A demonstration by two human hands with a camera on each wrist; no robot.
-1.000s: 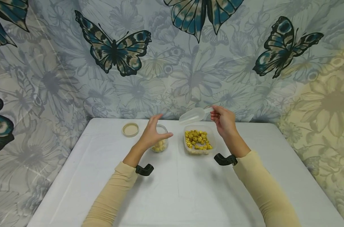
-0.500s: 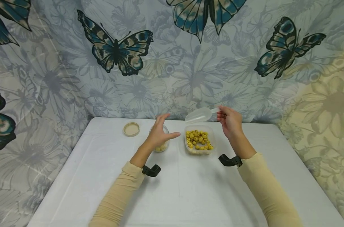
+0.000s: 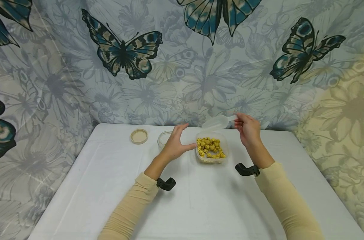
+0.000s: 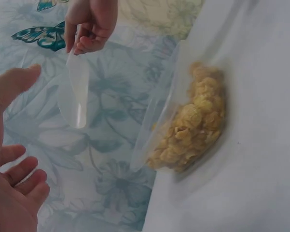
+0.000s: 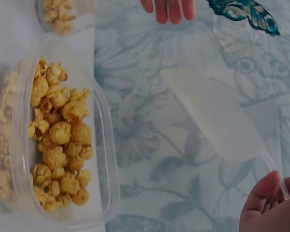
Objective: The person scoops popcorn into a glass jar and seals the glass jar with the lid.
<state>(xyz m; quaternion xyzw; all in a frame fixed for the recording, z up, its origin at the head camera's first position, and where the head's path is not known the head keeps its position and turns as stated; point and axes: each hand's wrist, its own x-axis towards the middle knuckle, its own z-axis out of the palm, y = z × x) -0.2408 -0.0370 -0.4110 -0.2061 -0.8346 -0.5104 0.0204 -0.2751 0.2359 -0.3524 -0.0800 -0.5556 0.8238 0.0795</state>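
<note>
My right hand (image 3: 249,130) pinches the handle of a translucent plastic scoop (image 3: 215,123), held above the back rim of a clear plastic container (image 3: 227,146). Yellow caramel-coated popcorn (image 3: 210,146) lies in that container, with a bare patch of its floor showing in the head view. My left hand (image 3: 174,145) holds nothing; its fingers and thumb are spread apart just left of the container. Behind it stands a clear round jar (image 3: 163,137), mostly hidden by the hand in the head view. Some popcorn (image 5: 59,17) shows inside the jar in the right wrist view.
A round gold-rimmed lid (image 3: 138,136) lies on the white table (image 3: 115,186), left of the jar. Right behind the table's back edge hangs a butterfly-print cloth (image 3: 157,90). Each wrist wears a black camera band (image 3: 166,184).
My left hand has moved right, from beside the jar toward the container, thumb and fingers still spread. The right hand and scoop have shifted slightly right as well.
</note>
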